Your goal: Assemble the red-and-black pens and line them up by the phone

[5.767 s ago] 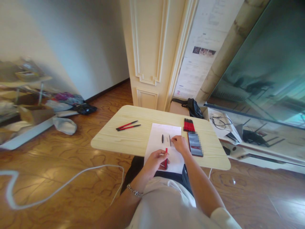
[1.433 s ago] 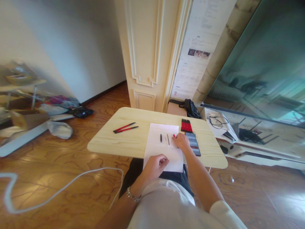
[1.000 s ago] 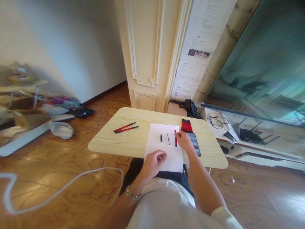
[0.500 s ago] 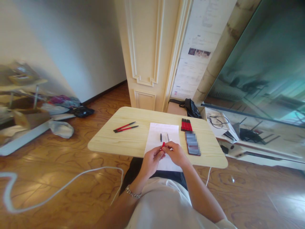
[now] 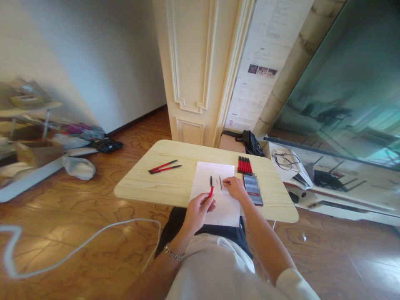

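My left hand (image 5: 198, 209) is closed round a red pen barrel (image 5: 211, 191) that sticks up out of its fingers, above the near part of a white paper sheet (image 5: 206, 171). My right hand (image 5: 235, 189) rests on the sheet farther right, its fingertips pinched by a thin dark refill (image 5: 220, 183); what they hold is too small to name. A short black pen tip piece (image 5: 211, 181) lies on the sheet just left of the refill.
The light wooden table (image 5: 162, 187) also carries two red-and-black pens (image 5: 164, 167) at the left, a row of several red pens (image 5: 244, 164) at the back right and a phone (image 5: 253, 189) right of the sheet. A white cable (image 5: 78, 250) trails across the floor.
Half a second ago both hands met on the red barrel over the sheet. Now they are apart: the left keeps the barrel, the right has reached forward to the small parts.
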Tool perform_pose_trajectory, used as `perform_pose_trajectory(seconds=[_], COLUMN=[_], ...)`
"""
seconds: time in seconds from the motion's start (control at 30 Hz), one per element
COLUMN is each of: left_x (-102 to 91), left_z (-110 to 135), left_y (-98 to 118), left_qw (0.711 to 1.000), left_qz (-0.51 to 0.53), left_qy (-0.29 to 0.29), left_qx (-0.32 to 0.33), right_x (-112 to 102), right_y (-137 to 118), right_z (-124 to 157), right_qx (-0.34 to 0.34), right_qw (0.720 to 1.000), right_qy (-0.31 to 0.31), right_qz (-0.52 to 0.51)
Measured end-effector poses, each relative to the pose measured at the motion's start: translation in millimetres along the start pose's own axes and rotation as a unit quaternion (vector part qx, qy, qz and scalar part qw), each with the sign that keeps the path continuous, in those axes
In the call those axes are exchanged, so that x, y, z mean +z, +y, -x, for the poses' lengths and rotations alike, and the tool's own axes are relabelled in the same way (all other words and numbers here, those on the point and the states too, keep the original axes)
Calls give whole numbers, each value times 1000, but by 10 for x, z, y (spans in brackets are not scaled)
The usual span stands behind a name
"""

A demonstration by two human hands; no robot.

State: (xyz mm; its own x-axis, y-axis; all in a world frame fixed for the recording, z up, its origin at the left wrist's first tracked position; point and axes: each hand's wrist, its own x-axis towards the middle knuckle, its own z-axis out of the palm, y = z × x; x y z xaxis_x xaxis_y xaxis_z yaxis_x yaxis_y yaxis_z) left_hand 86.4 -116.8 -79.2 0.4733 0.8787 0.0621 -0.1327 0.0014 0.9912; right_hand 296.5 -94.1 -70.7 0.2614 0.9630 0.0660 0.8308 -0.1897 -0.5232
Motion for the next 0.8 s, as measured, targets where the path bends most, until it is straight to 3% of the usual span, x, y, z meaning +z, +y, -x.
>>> perform_pose_trajectory(seconds=[0.5,0.8], left_x=[-4,-8], left_z=[2,0], left_y=[-10,-44], left_qw=[1000,1000], left_qz=[-8,-13], left_qy=[6,6], left_qx=[1,2], right_x=[49,104], right_y=[-73,-90], right_z=[-21,-48], right_qx=[15,49], right_qw=[996,987], right_qy=[11,-29], right_qz=[92,151])
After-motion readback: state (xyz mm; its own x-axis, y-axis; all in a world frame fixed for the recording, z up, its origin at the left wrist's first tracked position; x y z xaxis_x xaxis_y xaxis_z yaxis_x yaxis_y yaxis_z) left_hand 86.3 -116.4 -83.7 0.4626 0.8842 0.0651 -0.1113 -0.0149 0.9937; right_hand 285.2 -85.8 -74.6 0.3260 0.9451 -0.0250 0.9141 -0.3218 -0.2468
